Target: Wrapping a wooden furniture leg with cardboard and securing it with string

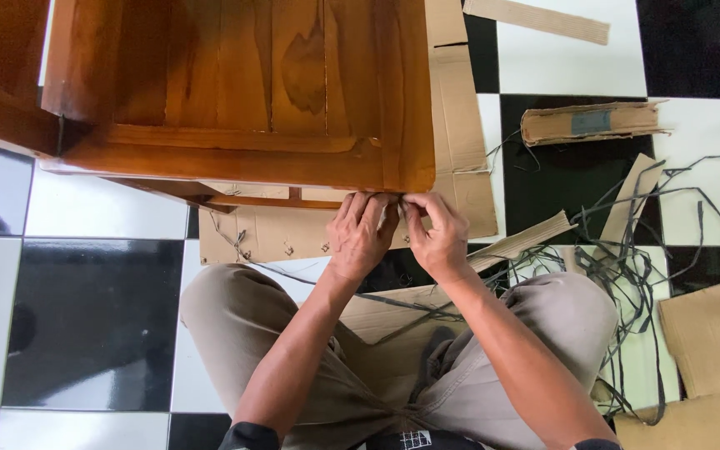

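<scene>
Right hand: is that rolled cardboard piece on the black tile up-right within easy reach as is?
Probably not without leaning. The right hand is busy at the wooden furniture's edge beside the left hand; the rolled cardboard lies well beyond, with only loose straps between.

Fingertips hidden under wooden furniture edge.

An indoor room, most likely in a home, where new furniture is being unpacked on the floor. Glossy black and white checkered floor tiles cover the ground. A varnished brown wooden furniture piece stands on flattened brown cardboard sheets, with torn cardboard scraps and loose black plastic packing straps scattered nearby
</scene>
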